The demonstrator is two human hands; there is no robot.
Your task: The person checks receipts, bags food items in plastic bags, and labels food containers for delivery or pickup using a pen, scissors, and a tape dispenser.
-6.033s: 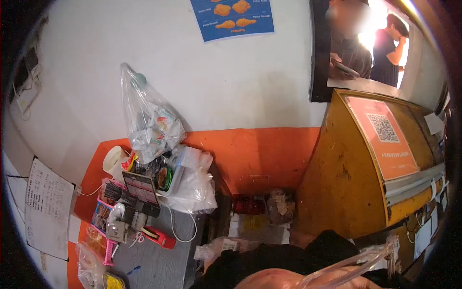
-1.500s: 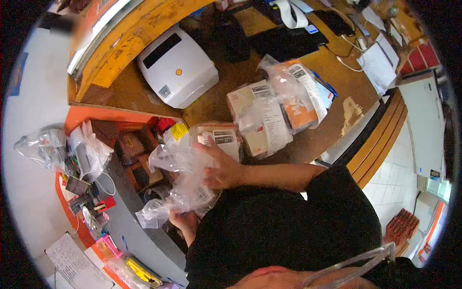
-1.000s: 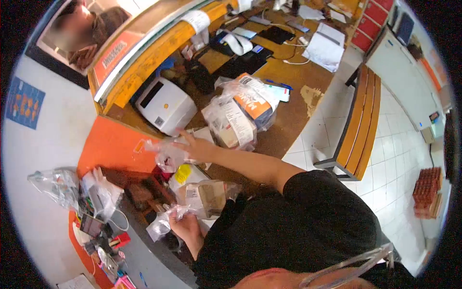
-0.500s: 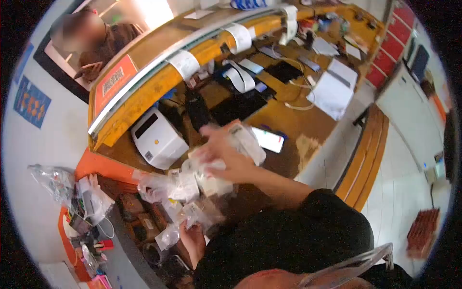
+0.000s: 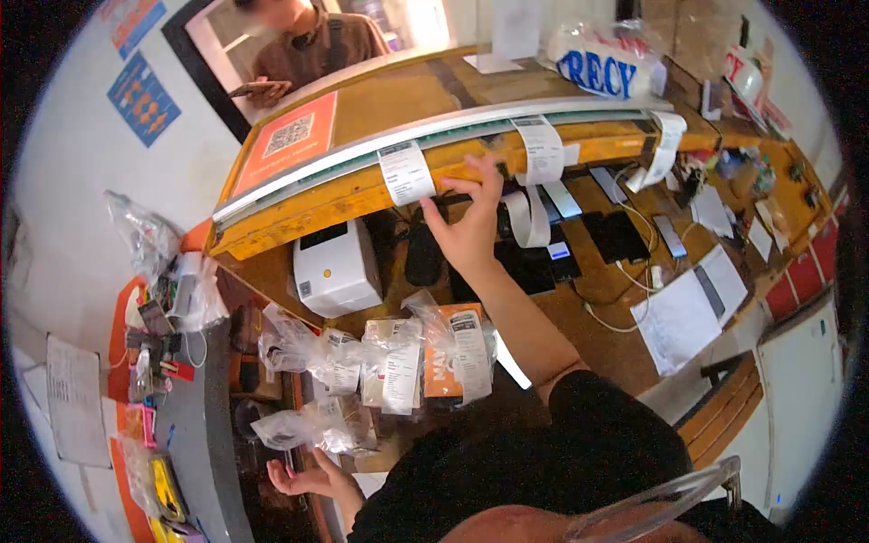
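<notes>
The left hand lies palm up by the near left corner of the counter, fingers loosely bent and parted from the thumb, with nothing seen in its grasp. Just beyond it is a package in a clear plastic bag. Behind that, three more packages make a row along the near left part of the counter: a bagged package with a printed slip, a pale box and an orange box, which also bears a slip. A lit phone lies just right of the orange box.

Farther back, the white printer stands near the counter's left edge, and white papers lie near its right edge. The right hand is raised at the yellow ledge along the counter's back, thumb and fingers spread wide. Its thumb is close to the bottom of the left receipt hanging there; I cannot quite tell whether they touch. A second receipt hangs farther right. Past the ledge, another person at the window holds a phone-like device.
</notes>
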